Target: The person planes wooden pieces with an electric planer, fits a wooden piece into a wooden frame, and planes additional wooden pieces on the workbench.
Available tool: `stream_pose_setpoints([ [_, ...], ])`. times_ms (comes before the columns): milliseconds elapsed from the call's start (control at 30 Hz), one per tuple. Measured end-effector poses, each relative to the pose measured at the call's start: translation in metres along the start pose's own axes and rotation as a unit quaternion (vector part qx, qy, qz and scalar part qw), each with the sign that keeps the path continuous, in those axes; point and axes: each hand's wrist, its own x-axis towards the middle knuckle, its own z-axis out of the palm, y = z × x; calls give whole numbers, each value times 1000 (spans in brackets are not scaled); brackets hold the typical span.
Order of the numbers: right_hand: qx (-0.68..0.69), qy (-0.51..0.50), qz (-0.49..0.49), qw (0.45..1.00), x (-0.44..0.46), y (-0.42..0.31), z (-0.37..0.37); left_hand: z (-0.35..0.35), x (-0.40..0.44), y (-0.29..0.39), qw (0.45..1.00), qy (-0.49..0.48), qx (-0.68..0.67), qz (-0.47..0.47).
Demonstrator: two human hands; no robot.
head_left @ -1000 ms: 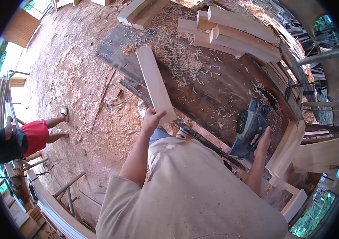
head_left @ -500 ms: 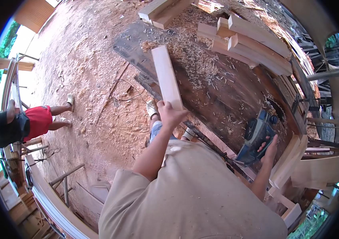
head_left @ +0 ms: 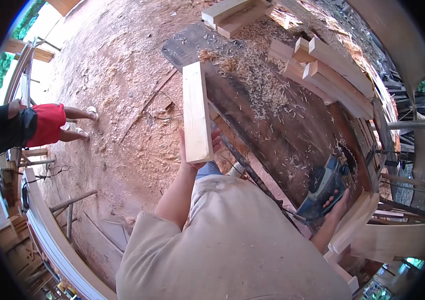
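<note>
Turned since the earlier frame, the wooden block (head_left: 197, 112) now shows another long face upward, and the left hand (head_left: 187, 154) has gone from lying over its near end to cupping it from beneath, thumb along the left edge and fingers showing past the right. That hand is closed around the near end, while the far end points away over the ground (head_left: 122, 75), close to the left edge of the dark worktop (head_left: 297, 137). Over at the near right of the worktop, the right hand (head_left: 337, 203) is wrapped about part of a blue and grey power planer (head_left: 324, 186), fingertips showing against its body; whether the hand bears any of its weight, I cannot tell. Pale curled shavings (head_left: 265, 90) lie thick across the far half of the worktop, with thinner scraps scattered down towards the planer. A stack of squared timbers (head_left: 340, 82) sits at the far right, and a pair of timbers (head_left: 237, 17) lies at the far end. Some pale boards (head_left: 355, 222) stand just beside the right hand, on its right. Well apart on the left, another person (head_left: 27, 125) in red shorts, a dark top and light footwear stands on the shaving-strewn ground, beside a rack of long pieces.
</note>
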Motion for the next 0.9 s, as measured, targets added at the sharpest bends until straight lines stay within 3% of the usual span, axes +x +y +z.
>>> stream_pose_setpoints([
  [33, 2, 2, 1, 1000, -1, 0, -1, -10, -1, 6, 996, -65, -51, -27],
  [100, 6, 13, 8, 1000, -1, 3, -3, -35, -2, 12, 999, -31, -26, -27],
  [133, 16, 11, 18, 1000, -2, 5, -4, -35, -1, 11, 986, -104, -122, -49],
  [233, 31, 9, 23, 999, 4, 9, -5, -36, -5, 19, 968, -116, -213, -68],
  [300, 33, 11, 26, 999, 3, 15, -5, -27, -12, 25, 966, -67, -238, -73],
  [333, 29, 5, 22, 999, 5, 14, -6, -23, -12, 25, 947, -111, -285, -102],
  [467, 21, 7, 17, 1000, 9, 15, -7, -25, -9, 24, 930, -134, -327, -99],
  [533, 25, 11, 26, 999, 11, 16, -6, -10, -2, 30, 976, -73, -167, -121],
  [567, 23, 5, 29, 999, 10, 15, -9, 41, 6, 12, 994, -98, 24, -43],
  [600, 18, 7, 9, 1000, 11, 16, -11, 56, 9, 7, 990, -13, 137, -33],
  [633, 11, 7, -11, 1000, 12, 18, -11, 64, 13, 5, 965, 66, 252, -17],
  [700, 21, 14, -15, 1000, 13, 21, -13, 58, 37, -10, 831, 221, 507, 60],
  [767, 24, 17, -23, 999, 11, 19, -13, 59, 36, -25, 732, 222, 643, 42],
  [833, 37, 28, -24, 999, 10, 19, -12, 99, 40, -61, 688, 159, 708, -5],
  [867, 36, 27, -25, 999, 10, 19, -13, 101, 45, -73, 635, 152, 758, 7],
  [900, 49, 35, -24, 998, 8, 21, -15, 103, 57, -76, 631, 138, 764, 4],
])
